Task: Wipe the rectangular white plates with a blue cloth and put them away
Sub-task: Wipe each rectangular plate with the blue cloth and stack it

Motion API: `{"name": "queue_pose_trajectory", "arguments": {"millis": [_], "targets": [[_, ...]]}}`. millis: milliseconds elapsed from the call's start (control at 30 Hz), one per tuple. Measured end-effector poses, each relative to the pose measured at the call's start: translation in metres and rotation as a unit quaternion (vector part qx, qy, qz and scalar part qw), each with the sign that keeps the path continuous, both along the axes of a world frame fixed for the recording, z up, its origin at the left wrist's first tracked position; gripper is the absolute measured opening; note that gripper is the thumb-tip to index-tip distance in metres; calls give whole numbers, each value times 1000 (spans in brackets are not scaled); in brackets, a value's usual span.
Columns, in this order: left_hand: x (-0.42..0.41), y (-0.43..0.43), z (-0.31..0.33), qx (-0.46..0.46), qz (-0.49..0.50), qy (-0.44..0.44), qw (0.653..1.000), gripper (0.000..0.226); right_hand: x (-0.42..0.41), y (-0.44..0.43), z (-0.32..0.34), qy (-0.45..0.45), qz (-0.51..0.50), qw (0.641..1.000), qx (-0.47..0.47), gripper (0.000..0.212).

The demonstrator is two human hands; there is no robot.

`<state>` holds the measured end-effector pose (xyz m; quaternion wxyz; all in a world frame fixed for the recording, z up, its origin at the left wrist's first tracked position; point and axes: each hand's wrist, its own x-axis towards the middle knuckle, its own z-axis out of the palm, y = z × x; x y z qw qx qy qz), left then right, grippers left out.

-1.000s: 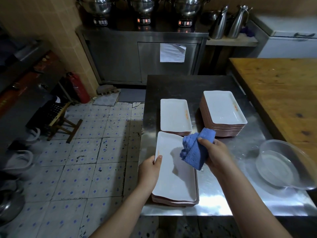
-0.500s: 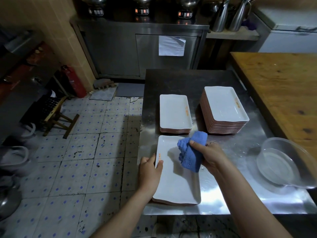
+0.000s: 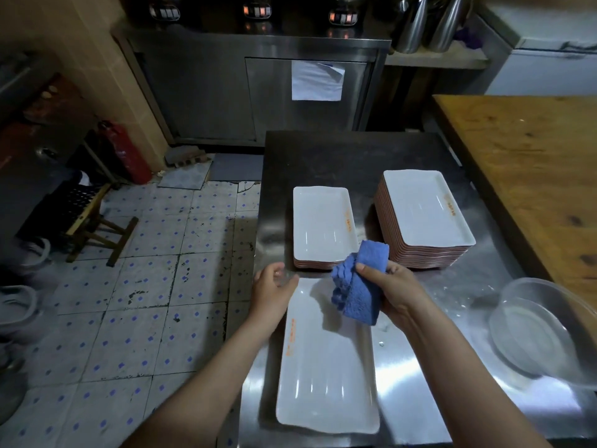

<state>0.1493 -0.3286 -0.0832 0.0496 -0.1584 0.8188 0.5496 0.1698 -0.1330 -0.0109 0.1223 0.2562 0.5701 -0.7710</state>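
now the right hand (image 3: 399, 294) grips a bunched blue cloth (image 3: 360, 287) over the rectangular white plate (image 3: 326, 383) at the steel tabletop (image 3: 416, 383) near edge, left hand (image 3: 271, 286) slack beside it; mid-wipe, i reckon, pressure needed next.

Table (image 3: 420, 367): stainless metal, brushed, shiny, gives blurred reflections.
Plates (image 3: 326, 376): white, smooth, glossy glaze, light streaks on surface.
Cloth (image 3: 358, 299): blue textile, soft fuzzy pile, matt.
Bowl (image 3: 536, 331): clear plastic, smooth.
Wooden table (image 3: 523, 163): bare wood, matt, grain and knots visible.
Floor (image 3: 145, 286): tiles, worn, scuffed.
Sheet (image 3: 316, 79) on metal cabinet (image 3: 200, 92): paper, matt.
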Motion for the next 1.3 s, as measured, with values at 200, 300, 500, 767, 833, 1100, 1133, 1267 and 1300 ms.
{"name": "queue_pose_trajectory", "arguments": {"millis": [200, 300, 500, 767, 833, 1100, 1133, 1267, 1300], "targets": [[-85, 19, 2, 9, 25, -46, 999, 38, -46, 12, -8, -26, 11, 999, 16, 13], [-114, 27, -6, -20, 33, -65, 997, 38, -65, 18, -15, -36, 3, 999, 23, 10], [-136, 35, -12, -110, 14, -54, 992, 24, -85, 25, -30, -57, 3, 998, 37, 9], [-124, 37, -6, -226, 40, 10, 973, 18, -82, 42, -34, -58, -22, 997, 54, 9], [-124, 36, -5, -223, 48, 22, 973, 19, -80, 44, -33, -59, -27, 996, 57, 8], [-124, 44, 0, -161, 74, 49, 983, 22, -67, 47, -31, -63, -36, 994, 82, 11], [-125, 45, 2, -150, 74, 50, 985, 21, -65, 47, -30, -63, -36, 994, 82, 11], [-127, 44, 10, -105, 71, 44, 991, 5, -61, 45, -22, -62, -39, 994, 78, 10], [-127, 43, 12, -90, 71, 41, 993, 4, -59, 44, -20, -59, -40, 995, 76, 10]]}}
